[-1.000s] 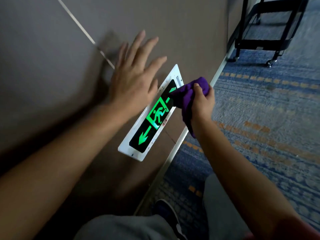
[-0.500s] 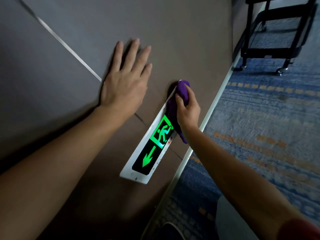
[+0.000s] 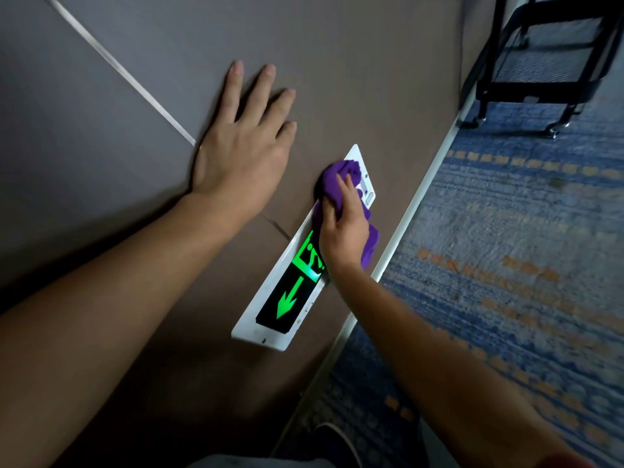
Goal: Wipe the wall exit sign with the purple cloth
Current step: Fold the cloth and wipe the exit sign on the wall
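The exit sign (image 3: 287, 300) is a long white-framed panel low on the brown wall, with a glowing green arrow and running figure on black. My right hand (image 3: 342, 229) grips the bunched purple cloth (image 3: 334, 179) and presses it on the sign's upper half, hiding part of the green figure. My left hand (image 3: 241, 143) lies flat on the wall above and left of the sign, fingers spread, holding nothing.
A pale skirting strip (image 3: 401, 231) runs along the foot of the wall. Blue and orange patterned carpet (image 3: 506, 265) fills the right side. A black wheeled cart (image 3: 540, 62) stands at the top right. My shoe (image 3: 332, 440) shows at the bottom.
My right hand has slid the cloth from the sign's far end back down over its upper half. My left hand stays flat on the wall. The camera view has shifted.
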